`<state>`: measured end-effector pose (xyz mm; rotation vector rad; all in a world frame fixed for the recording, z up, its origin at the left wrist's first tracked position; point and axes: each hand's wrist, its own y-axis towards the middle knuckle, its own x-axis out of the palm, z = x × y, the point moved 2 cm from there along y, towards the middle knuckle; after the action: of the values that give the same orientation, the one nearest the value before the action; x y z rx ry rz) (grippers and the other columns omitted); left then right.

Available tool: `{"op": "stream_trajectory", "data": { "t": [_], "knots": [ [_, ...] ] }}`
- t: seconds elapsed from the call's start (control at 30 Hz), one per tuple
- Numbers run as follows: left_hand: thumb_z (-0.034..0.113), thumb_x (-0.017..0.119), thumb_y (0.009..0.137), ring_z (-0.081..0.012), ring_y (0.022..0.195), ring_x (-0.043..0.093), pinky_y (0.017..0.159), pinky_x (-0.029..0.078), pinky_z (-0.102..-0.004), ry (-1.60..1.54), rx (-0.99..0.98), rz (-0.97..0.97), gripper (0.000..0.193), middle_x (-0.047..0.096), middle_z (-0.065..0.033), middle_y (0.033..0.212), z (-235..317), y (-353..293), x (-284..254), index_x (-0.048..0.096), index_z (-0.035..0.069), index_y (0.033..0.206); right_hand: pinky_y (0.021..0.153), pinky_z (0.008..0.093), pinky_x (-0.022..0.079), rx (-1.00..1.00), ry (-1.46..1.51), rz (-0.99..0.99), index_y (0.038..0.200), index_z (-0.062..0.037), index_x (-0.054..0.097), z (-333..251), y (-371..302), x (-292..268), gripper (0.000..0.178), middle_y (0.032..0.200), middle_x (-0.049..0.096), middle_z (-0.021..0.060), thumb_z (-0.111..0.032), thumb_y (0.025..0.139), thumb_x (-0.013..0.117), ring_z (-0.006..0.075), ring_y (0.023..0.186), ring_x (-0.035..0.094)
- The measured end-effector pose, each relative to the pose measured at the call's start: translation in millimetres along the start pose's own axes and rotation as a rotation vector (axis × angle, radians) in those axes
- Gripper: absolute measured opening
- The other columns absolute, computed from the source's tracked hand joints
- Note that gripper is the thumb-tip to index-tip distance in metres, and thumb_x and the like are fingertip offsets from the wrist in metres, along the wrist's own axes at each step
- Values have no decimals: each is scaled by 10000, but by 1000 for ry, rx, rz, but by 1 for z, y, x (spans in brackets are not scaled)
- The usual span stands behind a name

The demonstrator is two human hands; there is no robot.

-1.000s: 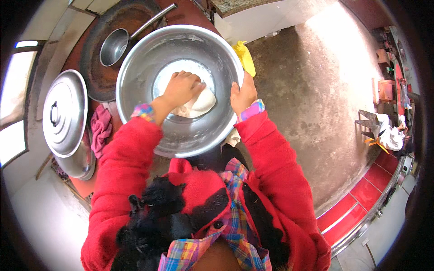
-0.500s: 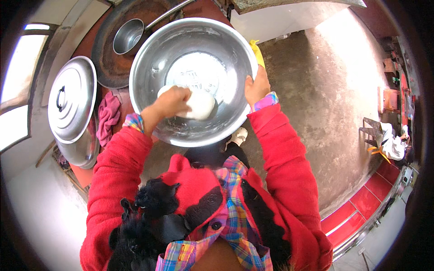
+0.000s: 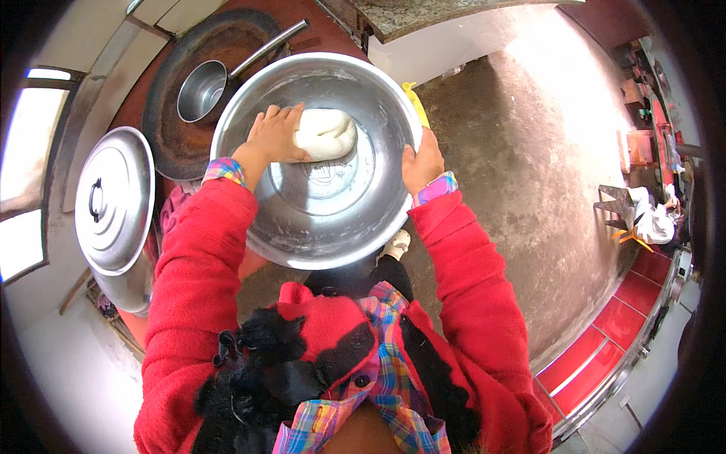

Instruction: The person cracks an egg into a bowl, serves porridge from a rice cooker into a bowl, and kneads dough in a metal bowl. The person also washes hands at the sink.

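A large metal bowl [image 3: 287, 234] is tilted toward me, its inside streaked with white. In it lies a smooth, folded lump of white dough [image 3: 327, 135], toward the far side of the bowl's base. My left hand [image 3: 276, 136] grips the left end of the dough, fingers over the far side and thumb along the near side. At the right rim, my right hand [image 3: 424, 162] clasps the bowl, thumb inside the edge and the fingers mostly hidden behind it. A bit of yellow cloth or plastic [image 3: 415, 104] shows just beyond that hand.
A long-handled metal pot [image 3: 203, 92] sits on a round, rusty-brown pan [image 3: 170, 147] behind the bowl. To the left stands a lidded metal pot [image 3: 115, 204], beside a dark pink cloth [image 3: 172, 208]. Concrete floor [image 3: 499, 227] stretches right, toward a small stool [image 3: 616, 208].
The dough has gone from the near side of the bowl to the far side, and its fold now shows. My left hand has moved away from me with it; my right hand keeps the rim.
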<state>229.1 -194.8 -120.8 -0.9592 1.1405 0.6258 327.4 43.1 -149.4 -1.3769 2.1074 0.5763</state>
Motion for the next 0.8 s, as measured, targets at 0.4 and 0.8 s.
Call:
{"op": "stream_trajectory", "data": {
  "t": [0.4, 0.8],
  "knots": [
    [350, 687, 588, -327, 799, 585, 709, 458, -381, -305, -168, 151, 532, 584, -185, 868, 22, -42, 1, 482, 1, 933, 787, 455, 416, -2, -143, -206, 1140, 25, 361, -21, 1, -3, 423, 1085, 459, 228, -99, 767, 517, 413, 914, 508],
    [557, 600, 647, -342, 957, 533, 823, 402, -387, -526, -513, -15, 795, 520, -279, 1020, 9, -58, 28, 463, -105, 1066, 762, 459, 426, -49, -105, -134, 1133, 25, 363, -15, -3, 5, 414, 1057, 469, 230, -88, 764, 512, 411, 884, 518]
  ]
}}
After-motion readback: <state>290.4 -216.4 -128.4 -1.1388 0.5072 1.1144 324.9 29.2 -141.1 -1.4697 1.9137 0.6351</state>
